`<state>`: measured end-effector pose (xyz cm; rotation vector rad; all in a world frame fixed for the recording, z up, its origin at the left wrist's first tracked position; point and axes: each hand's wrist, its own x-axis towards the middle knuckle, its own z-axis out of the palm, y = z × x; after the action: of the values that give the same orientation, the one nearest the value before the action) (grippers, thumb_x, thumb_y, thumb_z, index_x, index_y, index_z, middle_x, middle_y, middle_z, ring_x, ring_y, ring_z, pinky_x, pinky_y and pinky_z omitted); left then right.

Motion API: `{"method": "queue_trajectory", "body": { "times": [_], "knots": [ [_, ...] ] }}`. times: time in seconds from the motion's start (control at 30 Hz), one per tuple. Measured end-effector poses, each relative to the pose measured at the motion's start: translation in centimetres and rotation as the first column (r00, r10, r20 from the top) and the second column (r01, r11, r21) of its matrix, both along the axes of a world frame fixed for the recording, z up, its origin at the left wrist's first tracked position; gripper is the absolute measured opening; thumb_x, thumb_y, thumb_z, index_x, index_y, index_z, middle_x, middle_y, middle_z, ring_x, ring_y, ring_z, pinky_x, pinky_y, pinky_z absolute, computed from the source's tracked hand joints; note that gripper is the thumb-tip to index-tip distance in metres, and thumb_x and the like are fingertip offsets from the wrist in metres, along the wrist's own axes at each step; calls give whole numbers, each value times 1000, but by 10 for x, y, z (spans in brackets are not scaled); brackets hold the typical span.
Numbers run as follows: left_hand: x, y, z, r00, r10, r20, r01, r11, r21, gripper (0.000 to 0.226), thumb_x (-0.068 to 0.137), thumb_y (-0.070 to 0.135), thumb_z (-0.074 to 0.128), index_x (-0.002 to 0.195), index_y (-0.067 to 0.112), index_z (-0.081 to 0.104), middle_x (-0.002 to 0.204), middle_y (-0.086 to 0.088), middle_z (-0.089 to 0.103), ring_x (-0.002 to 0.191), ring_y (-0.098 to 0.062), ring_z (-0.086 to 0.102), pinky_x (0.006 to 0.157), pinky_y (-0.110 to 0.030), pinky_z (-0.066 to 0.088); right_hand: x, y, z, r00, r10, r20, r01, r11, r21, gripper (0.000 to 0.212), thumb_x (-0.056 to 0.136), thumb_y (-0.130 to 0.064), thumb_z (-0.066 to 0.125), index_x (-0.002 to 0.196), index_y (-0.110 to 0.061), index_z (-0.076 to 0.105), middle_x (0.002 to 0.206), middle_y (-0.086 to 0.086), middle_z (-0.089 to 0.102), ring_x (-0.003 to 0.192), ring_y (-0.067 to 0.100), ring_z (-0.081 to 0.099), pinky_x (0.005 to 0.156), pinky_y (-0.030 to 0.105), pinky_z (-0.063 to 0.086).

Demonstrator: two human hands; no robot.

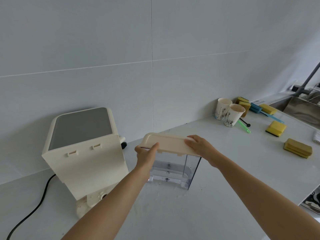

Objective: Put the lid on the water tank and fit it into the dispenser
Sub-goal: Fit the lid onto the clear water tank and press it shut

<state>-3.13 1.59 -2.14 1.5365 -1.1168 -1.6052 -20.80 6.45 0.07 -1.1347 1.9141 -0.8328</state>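
Here both hands, left hand (146, 154) and right hand (199, 146), have their fingers closed on opposite ends of the cream lid (167, 142), sitting atop the clear water tank (174, 168) on the bench (225, 170) (beside the dispenser (83, 153)), so press evenly until its tabs seat.

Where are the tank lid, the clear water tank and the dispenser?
lid (168, 142): head view, its flat cream top.
water tank (191, 168): head view, its clear right wall.
dispenser (90, 168): head view, its cream side panel.
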Motion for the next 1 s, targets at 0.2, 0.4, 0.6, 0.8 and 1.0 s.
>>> {"method": "queue_trajectory", "body": {
  "times": [0.2,0.4,0.6,0.8,1.0],
  "knots": [
    [5,-18,-5,998,-54,-37,54,998,-11,45,83,31,56,112,15,27,110,-3,41,97,-19,40,82,-35,29,4,11,2,1000,21,-9,-21,999,43,23,87,-36,48,91,-14,54,81,2,52,73,16,49,62,23,39],
    [8,-37,-6,964,-231,-134,225,973,-61,34,87,29,53,113,19,33,106,7,49,115,-15,38,93,-32,23,13,22,6,999,43,-25,-40,993,110,29,82,-41,57,73,-13,54,80,4,55,79,20,52,67,26,46],
    [3,-43,0,924,-365,-117,353,929,-112,45,94,32,37,136,19,30,143,0,37,132,-8,27,101,-26,16,27,28,10,995,82,-63,-68,980,188,44,75,-47,63,83,-4,59,83,10,61,77,21,57,72,28,48],
    [-5,-44,5,909,-410,-69,405,911,-72,54,92,46,31,142,27,24,156,-1,19,141,-15,23,114,-40,18,43,27,6,995,66,-74,-50,979,196,46,72,-51,65,77,-6,56,60,1,56,54,11,51,58,19,43],
    [-9,-39,11,936,-351,11,351,933,-76,50,92,45,30,137,24,35,147,1,37,134,-18,35,108,-43,30,42,27,6,992,116,-50,-101,966,238,56,75,-54,59,93,-1,60,80,8,64,68,17,59,63,24,47]
  ]
}}
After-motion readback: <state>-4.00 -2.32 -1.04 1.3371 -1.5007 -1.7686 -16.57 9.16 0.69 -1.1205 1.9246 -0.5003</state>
